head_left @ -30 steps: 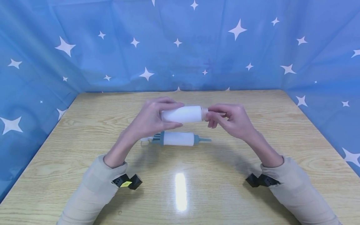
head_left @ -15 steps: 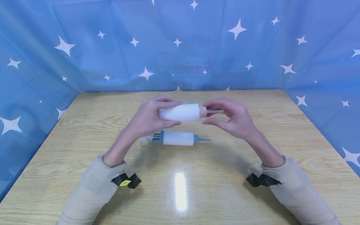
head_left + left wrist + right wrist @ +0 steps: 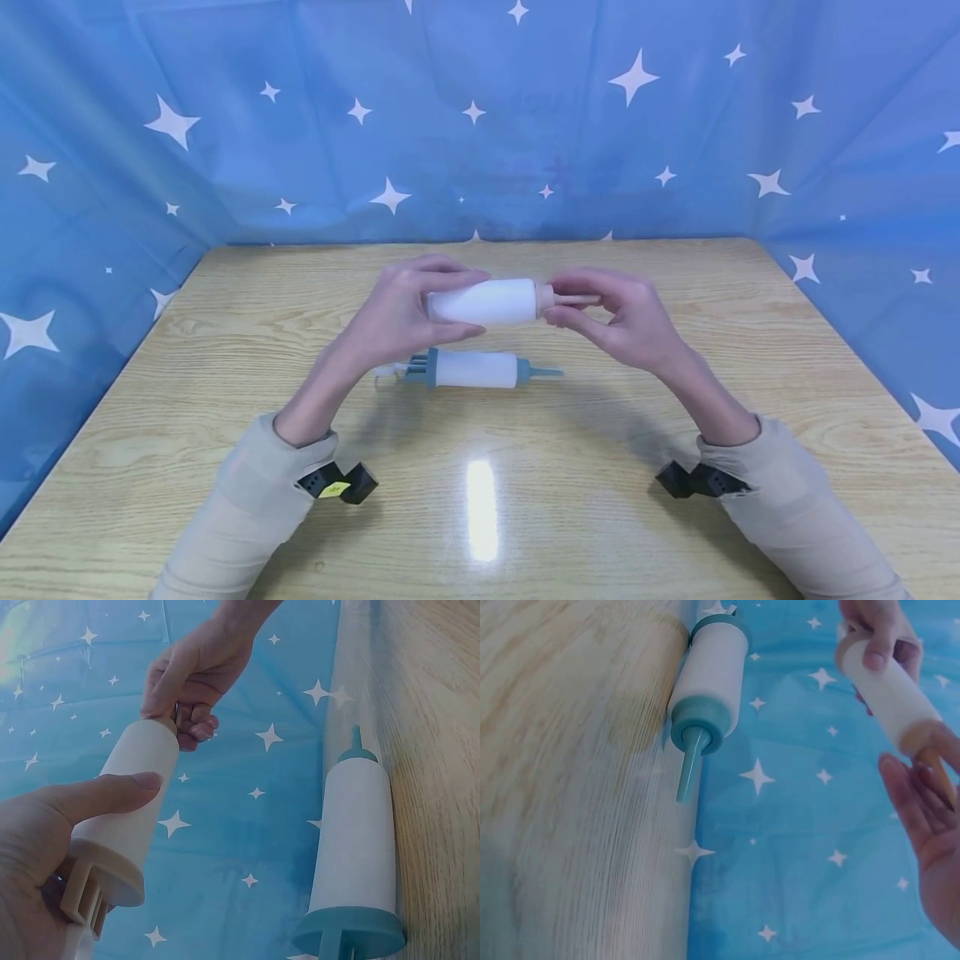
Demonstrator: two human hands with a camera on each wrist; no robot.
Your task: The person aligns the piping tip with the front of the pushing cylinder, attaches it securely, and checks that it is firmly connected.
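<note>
A syringe-like tube (image 3: 498,302) with a white barrel lies level in the air over the far half of the table. My left hand (image 3: 397,308) grips its rear end, thumb along the barrel. The left wrist view shows its beige rear flange (image 3: 109,870) and slotted plunger frame, partly covered by the palm. My right hand (image 3: 630,321) pinches the beige nozzle cap (image 3: 546,298) between thumb and fingers, and the thin nozzle (image 3: 577,299) runs back toward its palm. Just nearer, a second such syringe (image 3: 477,369) with teal ends lies on the table, touched by neither hand.
The wood-grain table (image 3: 600,517) carries a bright light reflection near its front middle. Blue cloth (image 3: 480,150) with white stars hangs behind the table and along both sides. Black wrist cameras (image 3: 360,483) sit at both beige sleeves.
The right fingers let go of the nozzle cap and spread around it half a second ago, then came together on it again. The left hand's hold stays nearly the same.
</note>
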